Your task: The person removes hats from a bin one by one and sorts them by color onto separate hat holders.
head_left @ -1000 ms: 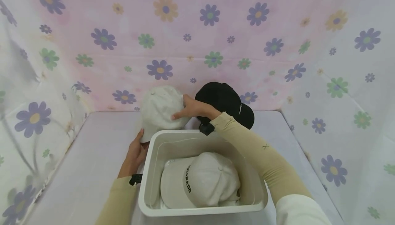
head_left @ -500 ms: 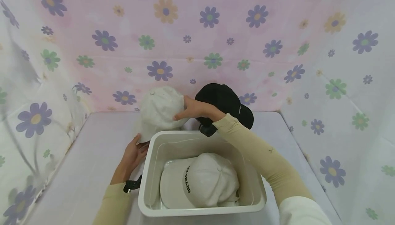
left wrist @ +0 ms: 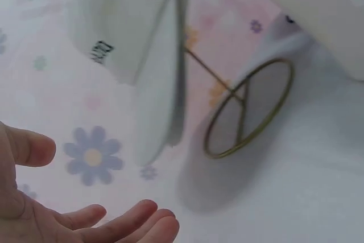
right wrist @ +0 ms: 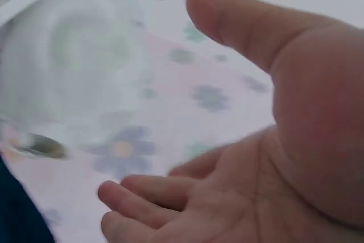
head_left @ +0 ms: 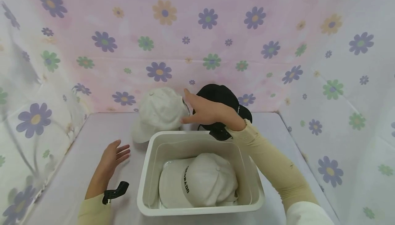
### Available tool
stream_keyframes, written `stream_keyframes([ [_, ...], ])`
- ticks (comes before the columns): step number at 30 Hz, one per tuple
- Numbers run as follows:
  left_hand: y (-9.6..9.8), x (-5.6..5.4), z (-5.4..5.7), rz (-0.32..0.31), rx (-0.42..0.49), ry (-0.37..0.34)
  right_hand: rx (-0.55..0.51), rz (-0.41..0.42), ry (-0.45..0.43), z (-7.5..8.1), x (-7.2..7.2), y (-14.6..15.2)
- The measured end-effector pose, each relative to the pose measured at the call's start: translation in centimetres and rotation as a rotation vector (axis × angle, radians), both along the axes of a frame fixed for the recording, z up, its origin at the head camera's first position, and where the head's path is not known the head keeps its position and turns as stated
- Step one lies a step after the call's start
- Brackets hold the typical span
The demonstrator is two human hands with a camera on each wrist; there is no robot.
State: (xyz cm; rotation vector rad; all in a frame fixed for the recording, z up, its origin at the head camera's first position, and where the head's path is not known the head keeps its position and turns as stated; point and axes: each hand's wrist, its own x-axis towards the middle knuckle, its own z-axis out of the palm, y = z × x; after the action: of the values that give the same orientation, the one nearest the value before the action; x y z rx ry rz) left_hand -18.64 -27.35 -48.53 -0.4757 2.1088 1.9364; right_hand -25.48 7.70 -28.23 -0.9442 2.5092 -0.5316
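At the back of the table, a white baseball cap (head_left: 161, 110) sits on a stand, whose brass-coloured wire base (left wrist: 233, 94) shows in the left wrist view. My right hand (head_left: 208, 110) hovers just right of that cap, thumb and fingers spread, with a gap between hand and cap in the right wrist view. Behind this hand is a black baseball cap (head_left: 216, 93), partly covered by it. My left hand (head_left: 110, 156) is over the table left of the bin, apart from the white cap, fingers extended. Neither hand holds anything.
A pale plastic bin (head_left: 143, 177) stands in front of the caps. Inside lies a beige cap (head_left: 213, 178) with dark lettering, brim to the left. Flower-printed cloth (head_left: 129, 23) encloses the table at the back and both sides.
My left hand has let go of the white cap's brim and drawn back left and nearer. My right hand has come off the cap's side and shifted right. The cap stays in place.
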Motion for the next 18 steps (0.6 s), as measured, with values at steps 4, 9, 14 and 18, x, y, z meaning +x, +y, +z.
stream_keyframes([
  [4, -1.2, 1.0, 2.1, 0.060, -0.013, 0.063, -0.006, 0.036, 0.086, 1.9, 3.0, 1.9],
  [9, -1.4, 1.9, 4.9, 0.155, -0.001, 0.235, -0.023, 0.054, 0.183, 3.1, 7.0, 4.3],
  [14, -0.4, 2.5, 8.5, 0.132, -0.106, 0.423, -0.066, 0.058, 0.254, 3.3, 10.2, 6.8],
  [18, 1.6, 2.9, 11.5, 0.041, -0.145, 0.592, -0.064, 0.028, 0.268, 3.0, 11.9, 8.6],
])
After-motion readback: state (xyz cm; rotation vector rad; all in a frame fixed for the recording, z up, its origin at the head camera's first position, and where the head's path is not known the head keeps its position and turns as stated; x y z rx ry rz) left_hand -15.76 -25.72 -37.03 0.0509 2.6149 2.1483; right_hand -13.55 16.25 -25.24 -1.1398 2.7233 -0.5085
